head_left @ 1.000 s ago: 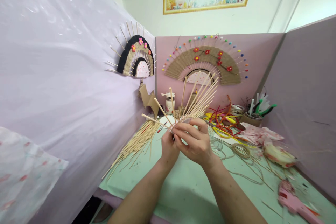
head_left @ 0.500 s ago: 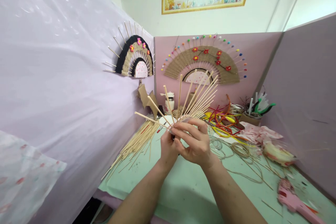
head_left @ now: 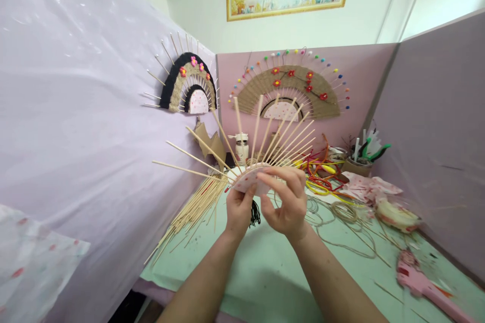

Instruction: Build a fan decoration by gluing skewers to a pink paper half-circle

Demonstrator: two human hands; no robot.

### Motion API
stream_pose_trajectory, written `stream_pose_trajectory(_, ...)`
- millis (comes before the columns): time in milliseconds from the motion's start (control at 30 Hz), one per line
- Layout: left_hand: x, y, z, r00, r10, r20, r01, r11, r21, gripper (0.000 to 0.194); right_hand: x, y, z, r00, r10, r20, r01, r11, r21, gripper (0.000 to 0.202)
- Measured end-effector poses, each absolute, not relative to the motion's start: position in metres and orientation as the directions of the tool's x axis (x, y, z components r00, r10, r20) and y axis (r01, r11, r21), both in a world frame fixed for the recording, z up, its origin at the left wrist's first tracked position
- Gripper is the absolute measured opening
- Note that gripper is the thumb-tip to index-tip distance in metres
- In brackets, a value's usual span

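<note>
A half-round fan base [head_left: 246, 180] covered in pale spotted cloth is held up over the table, with thin wooden sticks [head_left: 258, 123] spreading from its curved edge. My left hand [head_left: 239, 209] grips the base from below, its thumb on the cloth. My right hand [head_left: 286, 202] is at the right side of the base, fingertips on its upper right part and the fingers bent but apart. Below the base, between the hands, hangs a black tassel [head_left: 255, 213].
Loose sticks [head_left: 193, 209] lie on the left of the green table [head_left: 273, 272]. At the right are twine [head_left: 346, 212], coloured pipe cleaners [head_left: 322, 176], spotted cloth [head_left: 367, 186] and a pink glue gun [head_left: 424, 282]. Two finished fans hang behind; a white bottle [head_left: 241, 149] stands at the back.
The fan has turned so the spotted face of its base and the black tassel now show, and its sticks reach further left. My right hand's fingers have spread. The view has shifted slightly.
</note>
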State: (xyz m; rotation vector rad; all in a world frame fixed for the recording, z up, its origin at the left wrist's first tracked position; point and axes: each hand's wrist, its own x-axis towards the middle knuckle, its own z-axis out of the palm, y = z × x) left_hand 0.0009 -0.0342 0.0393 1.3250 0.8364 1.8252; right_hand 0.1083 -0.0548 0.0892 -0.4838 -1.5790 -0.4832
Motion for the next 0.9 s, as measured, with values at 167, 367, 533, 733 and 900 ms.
stream_pose_trajectory(167, 0.001, -0.024, 0.036, -0.233, 0.836, 0.498, -0.323, -0.549, 0.771, 0.034, 0.113, -0.045, 0.088, 0.004, 0.123, 0.992, 0.613, 0.784, -0.100, 0.039)
stream_pose_trajectory(367, 0.000, -0.024, 0.036, -0.208, 0.849, 0.486, -0.386, -0.528, 0.756, 0.037, 0.109, -0.042, 0.086, -0.107, 0.185, 0.977, 0.644, 0.761, -0.073, 0.039)
stream_pose_trajectory(533, 0.001, -0.024, 0.036, -0.208, 0.846, 0.491, -0.379, -0.532, 0.757, 0.036, 0.110, -0.044, 0.087, -0.103, 0.177, 0.979, 0.658, 0.750, -0.066, 0.034)
stream_pose_trajectory(733, 0.001, -0.024, 0.034, -0.215, 0.839, 0.500, -0.377, -0.543, 0.750, 0.037, 0.109, -0.043, 0.088, -0.109, 0.170, 0.979, 0.661, 0.748, -0.056, 0.031)
stream_pose_trajectory(900, 0.001, -0.024, 0.032, -0.192, 0.846, 0.498, -0.441, -0.528, 0.726, 0.034, 0.109, -0.042, 0.087, -0.086, 0.168, 0.982, 0.646, 0.760, -0.074, 0.031)
